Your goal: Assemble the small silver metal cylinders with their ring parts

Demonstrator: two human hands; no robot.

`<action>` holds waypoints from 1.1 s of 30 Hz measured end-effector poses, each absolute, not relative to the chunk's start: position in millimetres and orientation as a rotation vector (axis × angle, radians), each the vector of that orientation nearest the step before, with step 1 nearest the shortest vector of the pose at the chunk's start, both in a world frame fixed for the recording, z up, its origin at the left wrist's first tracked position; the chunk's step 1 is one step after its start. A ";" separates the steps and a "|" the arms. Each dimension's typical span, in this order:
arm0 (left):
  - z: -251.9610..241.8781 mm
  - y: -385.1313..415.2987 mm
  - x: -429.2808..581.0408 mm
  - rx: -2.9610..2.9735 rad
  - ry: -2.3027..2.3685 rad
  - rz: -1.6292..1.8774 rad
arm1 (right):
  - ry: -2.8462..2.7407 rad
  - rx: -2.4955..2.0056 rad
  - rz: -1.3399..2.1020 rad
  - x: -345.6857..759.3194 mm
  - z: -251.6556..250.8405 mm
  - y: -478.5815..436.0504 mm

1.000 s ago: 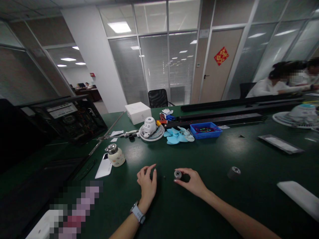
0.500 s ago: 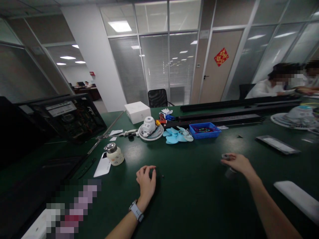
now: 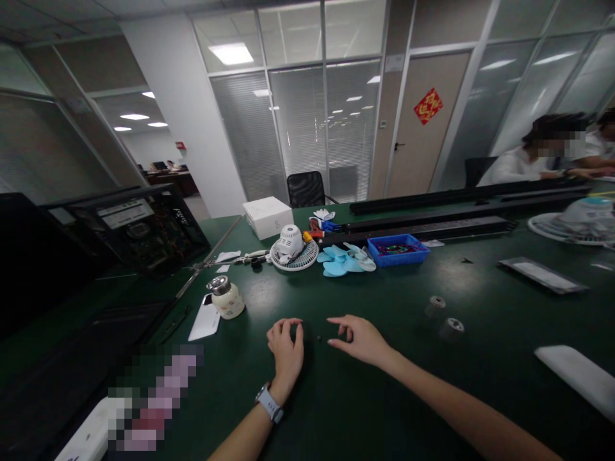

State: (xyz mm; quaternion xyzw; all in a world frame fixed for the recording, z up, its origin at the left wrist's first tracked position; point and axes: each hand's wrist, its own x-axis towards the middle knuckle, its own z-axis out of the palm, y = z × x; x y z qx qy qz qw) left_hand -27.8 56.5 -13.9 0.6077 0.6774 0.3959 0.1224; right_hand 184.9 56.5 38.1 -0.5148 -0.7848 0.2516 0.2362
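My left hand point(image 3: 286, 349) rests on the green table with its fingers curled in and the thumb brought up to the index finger. What it pinches, if anything, is too small or hidden. To its right my right hand point(image 3: 359, 339) reaches in, index finger and thumb apart with nothing between them. A tiny dark round part, perhaps a nut point(image 3: 319, 337), lies on the table between the two hands, just short of the right fingertips. Two short metal cylinders, one farther back point(image 3: 436, 306) and one nearer point(image 3: 452, 328), stand upright beyond my right forearm.
A cream jar point(image 3: 229, 301) stands by a white phone-like slab point(image 3: 204, 323) at left. Behind lie a fan motor on a white grille point(image 3: 293, 251), blue fan blades point(image 3: 342, 261), and a blue tray point(image 3: 400, 259) of wires. A white bar point(image 3: 576, 374) lies at right; people sit far right.
My right hand has let go of the metal cylinder, which now stands on the table, and has moved left toward the tiny part. My left hand has stayed nearly still.
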 end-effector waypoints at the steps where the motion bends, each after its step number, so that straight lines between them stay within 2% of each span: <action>1: -13.4 56.3 -27.3 1.775 1.975 1.158 | -2.174 -1.428 0.688 174.5 28.3 59.5; 5: -12.3 55.8 -25.5 1.783 1.974 1.174 | -2.226 -1.462 0.549 153.4 9.5 64.5; 9: -12.0 55.7 -25.6 1.797 1.984 1.166 | -2.202 -1.443 0.520 161.3 22.5 58.0; 14: -11.3 56.2 -27.1 1.808 1.982 1.124 | -1.872 -1.552 0.219 255.7 55.3 52.7; 18: -11.0 56.8 -26.7 1.820 1.981 1.123 | -1.550 -1.903 0.003 350.0 60.7 51.1; 23: -12.9 57.4 -27.8 1.807 1.968 1.145 | -1.456 -2.152 0.038 391.7 42.4 54.8; 33: -12.0 57.2 -28.4 1.813 1.955 1.119 | -1.376 -2.175 0.071 388.6 38.4 57.1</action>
